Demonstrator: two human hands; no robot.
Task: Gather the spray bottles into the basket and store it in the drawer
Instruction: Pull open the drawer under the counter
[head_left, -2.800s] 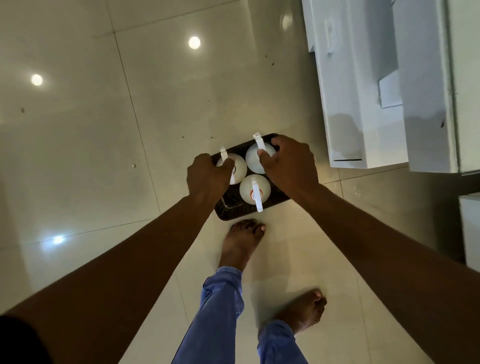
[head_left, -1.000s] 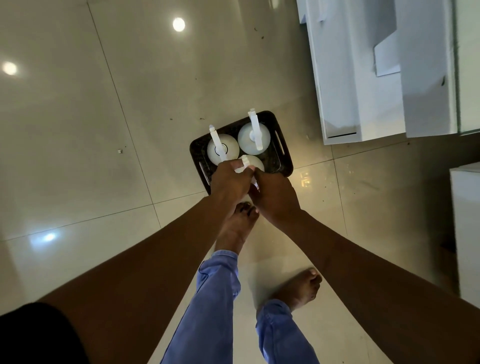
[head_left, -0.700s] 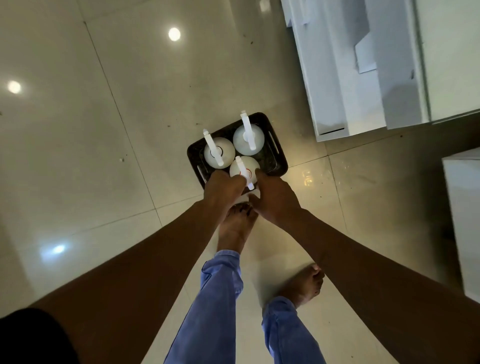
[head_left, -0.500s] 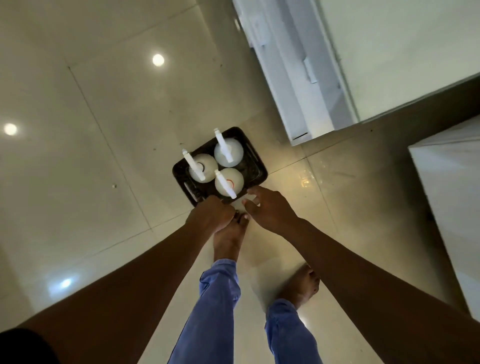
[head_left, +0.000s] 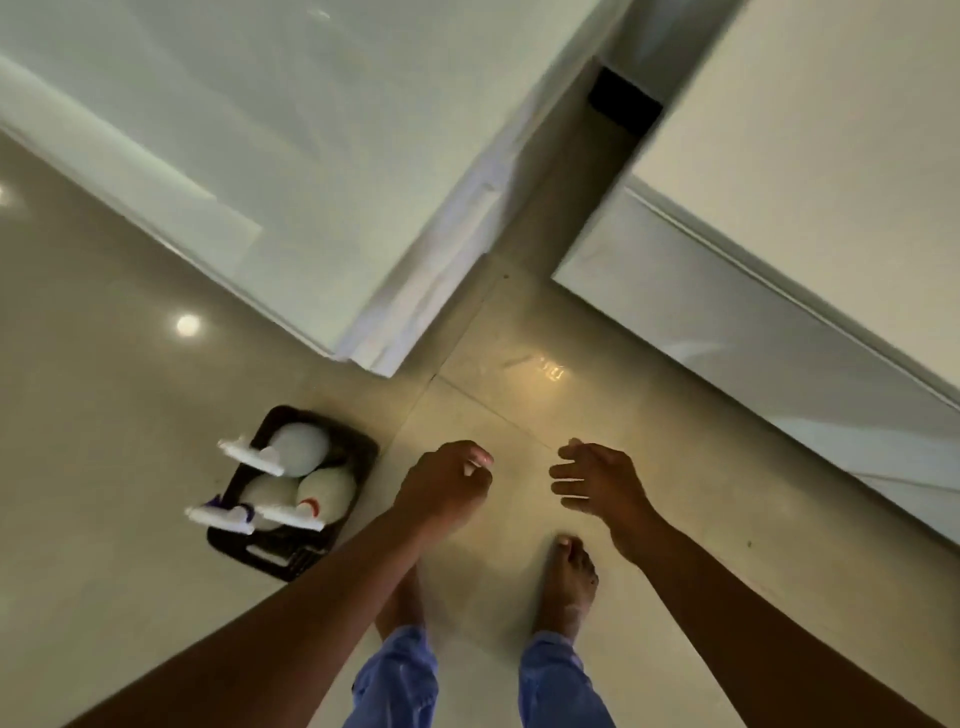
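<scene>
Basket (head_left: 358, 457) sits on the floor tiles (head_left: 104, 415), down at the left, dark plastic, and it carries all three white spray bottles: one (head_left: 298, 447) at the far end, two side by side nearer the person, one with a purple-trimmed nozzle (head_left: 270, 496) and one with a red collar (head_left: 330, 491). Their trigger heads point out to the left, over the rim. Nobody is touching it! Just to its right hangs the left hand (head_left: 447, 486), fingers curled loosely inward, gripping nothing. Right hand (head_left: 597, 480) hovers further right, fingers spread apart, empty too, the two hands near each other but not touching. Below them, bare feet on the tile and blue trouser legs (head_left: 395, 675). Beyond the basket stands a white cabinet (head_left: 291, 156), its corner close to the basket's far end; another white unit (head_left: 779, 208) stands at the right, with a narrow gap between. The picture is a bit motion-blurred.
</scene>
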